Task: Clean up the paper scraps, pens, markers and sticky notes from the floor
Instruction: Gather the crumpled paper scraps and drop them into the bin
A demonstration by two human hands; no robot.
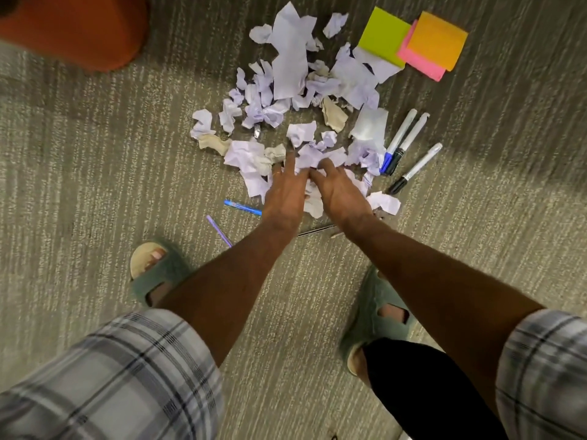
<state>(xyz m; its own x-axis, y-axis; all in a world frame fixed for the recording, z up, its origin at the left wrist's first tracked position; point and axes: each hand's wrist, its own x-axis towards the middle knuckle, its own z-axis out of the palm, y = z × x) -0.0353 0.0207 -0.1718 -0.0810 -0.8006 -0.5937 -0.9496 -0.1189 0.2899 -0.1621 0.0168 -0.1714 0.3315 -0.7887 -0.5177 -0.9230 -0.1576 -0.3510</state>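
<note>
A: Where do the paper scraps (pixel 290 68) lie?
B: On the floor (pixel 95 185), heaped at twelve o'clock of both hands. They look light and soft, so scoop from the pile's edges. The left hand (pixel 286 193) is flat-fingered; I cannot tell the right hand (pixel 341 193) grip.

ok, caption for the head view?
Left hand and right hand reach into paper scraps on carpet; markers, sticky notes beside.

Even indoor light, soft shadows, blurry edges, wide-angle distortion
</note>
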